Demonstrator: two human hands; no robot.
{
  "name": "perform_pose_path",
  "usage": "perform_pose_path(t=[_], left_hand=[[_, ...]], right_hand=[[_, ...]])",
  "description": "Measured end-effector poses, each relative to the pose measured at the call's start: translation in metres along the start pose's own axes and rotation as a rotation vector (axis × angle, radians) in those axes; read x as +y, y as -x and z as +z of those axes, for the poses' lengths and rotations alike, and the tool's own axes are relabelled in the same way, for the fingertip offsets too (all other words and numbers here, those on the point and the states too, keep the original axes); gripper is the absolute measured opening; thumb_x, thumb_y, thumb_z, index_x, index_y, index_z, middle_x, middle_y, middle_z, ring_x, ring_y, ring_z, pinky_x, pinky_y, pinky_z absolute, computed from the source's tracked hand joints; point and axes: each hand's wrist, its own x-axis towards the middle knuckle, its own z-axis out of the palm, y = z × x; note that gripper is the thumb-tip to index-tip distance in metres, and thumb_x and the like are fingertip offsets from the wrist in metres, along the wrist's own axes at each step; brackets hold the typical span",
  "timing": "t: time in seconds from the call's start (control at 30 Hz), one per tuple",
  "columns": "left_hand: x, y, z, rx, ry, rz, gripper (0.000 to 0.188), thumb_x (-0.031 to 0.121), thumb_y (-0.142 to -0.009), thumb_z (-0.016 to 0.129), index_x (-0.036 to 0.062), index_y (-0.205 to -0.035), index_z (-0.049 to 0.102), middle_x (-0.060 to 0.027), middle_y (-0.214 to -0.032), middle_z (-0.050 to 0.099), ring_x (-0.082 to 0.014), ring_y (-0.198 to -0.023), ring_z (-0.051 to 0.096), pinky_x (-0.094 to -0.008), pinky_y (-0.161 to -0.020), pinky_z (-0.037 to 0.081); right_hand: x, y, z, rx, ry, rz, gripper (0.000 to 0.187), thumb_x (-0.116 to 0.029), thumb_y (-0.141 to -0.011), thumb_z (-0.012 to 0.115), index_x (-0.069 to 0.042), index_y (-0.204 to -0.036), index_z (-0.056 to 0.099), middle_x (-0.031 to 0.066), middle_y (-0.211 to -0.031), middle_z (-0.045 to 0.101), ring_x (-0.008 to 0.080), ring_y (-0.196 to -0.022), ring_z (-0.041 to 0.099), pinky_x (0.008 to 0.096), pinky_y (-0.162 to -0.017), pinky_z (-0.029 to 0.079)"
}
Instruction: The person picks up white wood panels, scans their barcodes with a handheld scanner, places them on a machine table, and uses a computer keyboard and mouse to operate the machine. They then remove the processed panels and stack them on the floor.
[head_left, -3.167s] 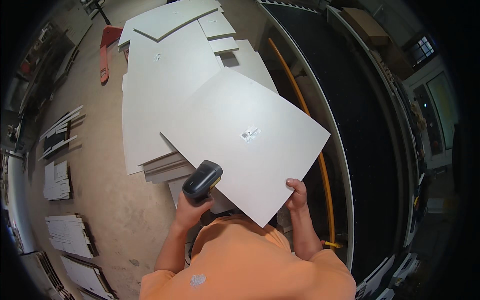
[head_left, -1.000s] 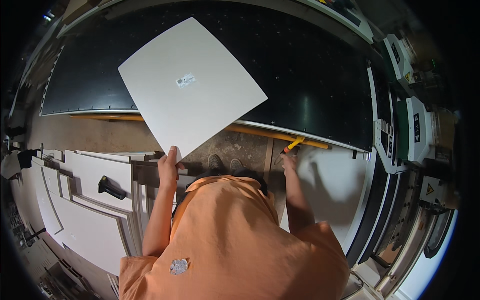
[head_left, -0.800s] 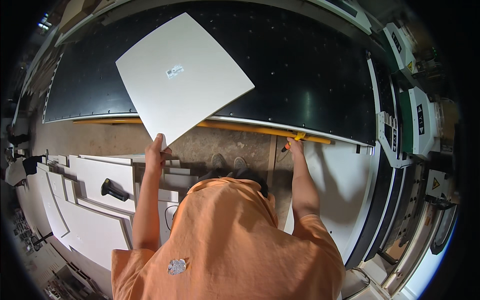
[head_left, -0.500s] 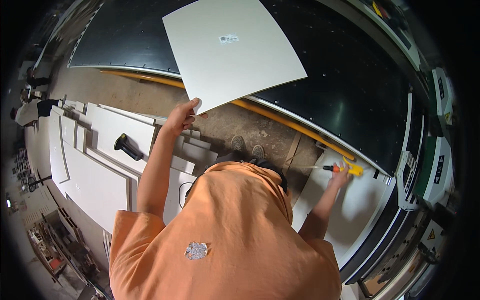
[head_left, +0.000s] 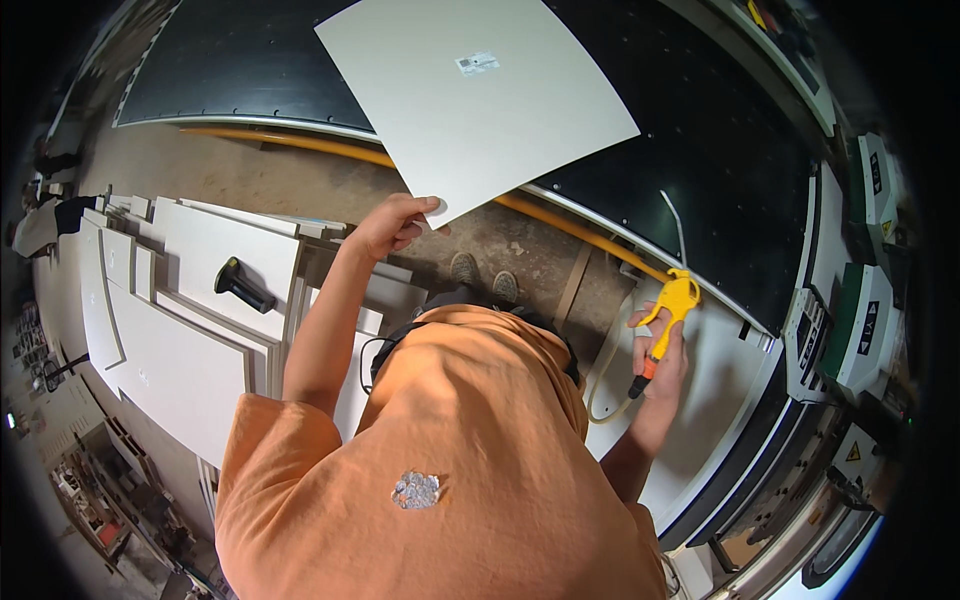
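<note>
Head view: the white panel [head_left: 480, 125] is being pinched at its near corner between thumb and fingers of the left hand [head_left: 398, 225], and the yellow air gun [head_left: 679, 296] is being gripped in the right hand [head_left: 660, 345], fingers wrapped around its handle. Out from that pinch, the panel is being held ahead and rightward over the black machine bed [head_left: 740, 190]; whether the bed is being touched cannot be told. The far end is being cut off by the frame, so the long axis is being left uncertain. Only the left hand is being used on the panel; beyond the right hand, the thin nozzle [head_left: 678, 230] is being pointed forward, near the panel's right corner.
</note>
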Motion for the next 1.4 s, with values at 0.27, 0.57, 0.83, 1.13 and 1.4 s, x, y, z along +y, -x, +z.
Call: perform_pose_path(t=[0.27,0.57,0.83,1.13,1.4], left_hand=[[-0.001,0.001,0.007,0.025,0.014,0.023,0.038,0.037,-0.095,0.061,0.0005,-0.105,0.066,-0.0134,-0.088,0.072,-0.0024,-0.043,0.026,-0.0205,-0.037,0.022],[-0.021,0.024,-0.013,0.246,0.065,0.136,0.034,0.036,-0.094,0.063,0.0027,-0.095,0.067,-0.0085,-0.073,0.068,-0.0042,-0.041,0.029,-0.0231,-0.037,0.023],[-0.018,0.061,-0.123,1.002,0.617,0.369,0.035,0.047,-0.092,0.068,0.0180,-0.078,0.055,0.0069,-0.057,0.045,-0.0040,-0.040,0.028,-0.0240,-0.037,0.019],[-0.041,0.028,-0.077,0.827,0.660,0.358,0.043,0.043,-0.093,0.063,0.0095,-0.121,0.063,-0.0022,-0.098,0.072,-0.0154,-0.080,0.069,-0.0306,-0.064,0.056],[-0.020,0.016,-0.086,0.930,0.590,0.719,0.039,0.024,-0.089,0.065,-0.0006,-0.119,0.061,-0.0105,-0.116,0.067,-0.0252,-0.108,0.064,-0.0385,-0.096,0.050]], right_hand=[[-0.022,0.006,0.068,-0.476,0.225,0.056,0.064,-0.051,-0.106,0.033,0.007,-0.131,0.048,0.0187,-0.106,0.063,0.0080,-0.043,0.045,0.0196,-0.042,0.034],[-0.016,-0.040,-0.038,0.888,0.140,-0.145,0.056,-0.055,-0.106,0.030,-0.004,-0.110,0.053,0.0114,-0.096,0.065,0.0123,-0.043,0.044,0.0229,-0.039,0.037],[0.049,-0.105,-0.168,1.500,-0.292,-0.455,0.054,-0.044,-0.104,0.047,0.008,-0.118,0.053,0.0161,-0.103,0.070,0.0201,-0.072,0.062,0.0299,-0.063,0.055],[0.105,-0.175,-0.215,1.355,-0.056,-0.132,0.029,-0.020,-0.093,0.063,0.000,-0.114,0.061,0.0152,-0.113,0.065,0.0306,-0.100,0.066,0.0442,-0.084,0.055],[-0.079,-0.212,-0.178,1.347,1.087,-0.830,0.032,-0.006,-0.089,0.064,0.007,-0.116,0.055,0.0225,-0.125,0.055,0.0387,-0.122,0.049,0.0487,-0.106,0.038]])
